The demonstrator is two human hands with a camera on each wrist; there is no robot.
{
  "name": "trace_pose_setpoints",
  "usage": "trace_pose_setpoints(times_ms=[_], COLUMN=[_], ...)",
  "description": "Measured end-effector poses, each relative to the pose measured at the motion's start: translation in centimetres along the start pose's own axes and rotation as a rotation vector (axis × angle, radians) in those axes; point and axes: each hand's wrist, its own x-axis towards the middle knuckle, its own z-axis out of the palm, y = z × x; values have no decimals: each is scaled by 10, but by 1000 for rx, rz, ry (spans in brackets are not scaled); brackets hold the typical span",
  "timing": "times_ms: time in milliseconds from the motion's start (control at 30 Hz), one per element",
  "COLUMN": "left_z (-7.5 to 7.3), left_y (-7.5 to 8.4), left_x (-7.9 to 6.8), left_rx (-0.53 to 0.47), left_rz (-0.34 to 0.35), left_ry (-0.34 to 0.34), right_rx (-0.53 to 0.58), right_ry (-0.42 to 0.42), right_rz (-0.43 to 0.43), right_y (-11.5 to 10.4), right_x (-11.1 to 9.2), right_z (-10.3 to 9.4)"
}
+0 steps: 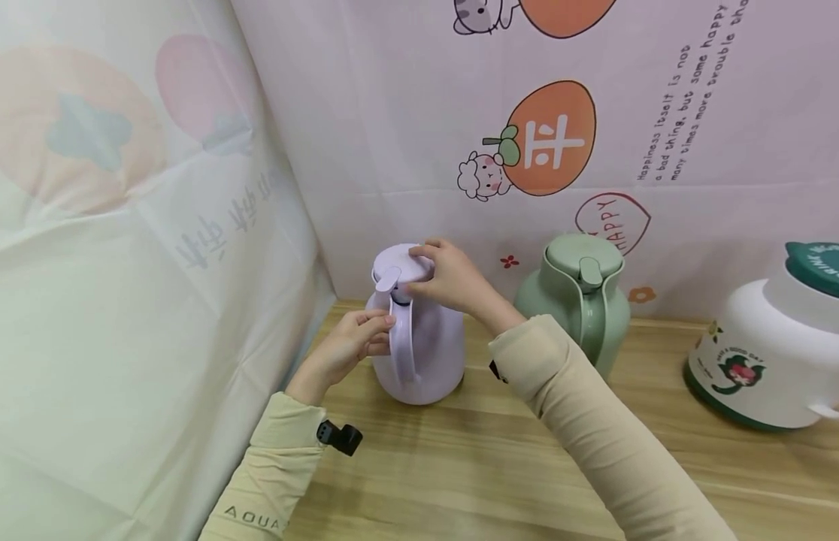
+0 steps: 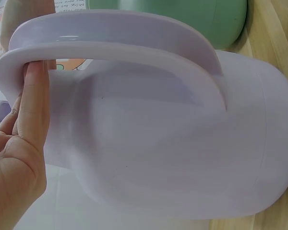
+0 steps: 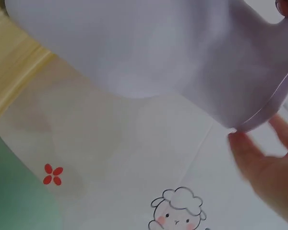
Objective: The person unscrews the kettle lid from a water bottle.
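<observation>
A lilac thermos jug [image 1: 436,353] stands upright on the table, its handle [image 1: 404,346] towards me. My left hand [image 1: 345,346] pinches the upper part of that handle; in the left wrist view, the fingers [image 2: 34,105] reach in under its top. My right hand [image 1: 456,278] holds the round lilac lid [image 1: 409,264] by its edge, with thumb and fingers apart on its right side. The lid's lever [image 1: 389,279] points towards me, slightly left of the handle. In the right wrist view, fingertips [image 3: 240,141] touch the lid's rim.
Right of the lilac jug is a green jug [image 1: 571,300], partly behind the right forearm. A white jug with a dark green lid [image 1: 825,267] stands farther right. The wooden table [image 1: 419,473] meets a printed cloth [image 1: 392,135] behind and a pale cloth [image 1: 122,300] at left.
</observation>
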Motion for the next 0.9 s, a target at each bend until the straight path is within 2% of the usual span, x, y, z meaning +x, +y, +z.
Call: trace_pose_setpoints(times_ms=[133, 267, 467, 667, 767, 900], left_z=[0, -1, -2, -1, 0, -1], left_y=[1, 0, 1, 1, 1, 0], left_x=[-1, 0, 1, 1, 1, 0], left_rx=[-3, -7, -26, -45, -46, -42], left_rz=[-8, -14, -19, -15, -14, -17], left_ry=[2, -9, -17, -20, -24, -18], right_rx=[7, -7, 9, 97, 118, 106], right_ry=[49, 80, 24, -48, -60, -36], right_rz=[46, 43, -4, -54, -37, 49], right_y=[-2, -4, 1, 12, 11, 2], right_x=[-1, -1, 2, 2, 2, 2], right_z=[5, 6, -2, -8, -8, -3])
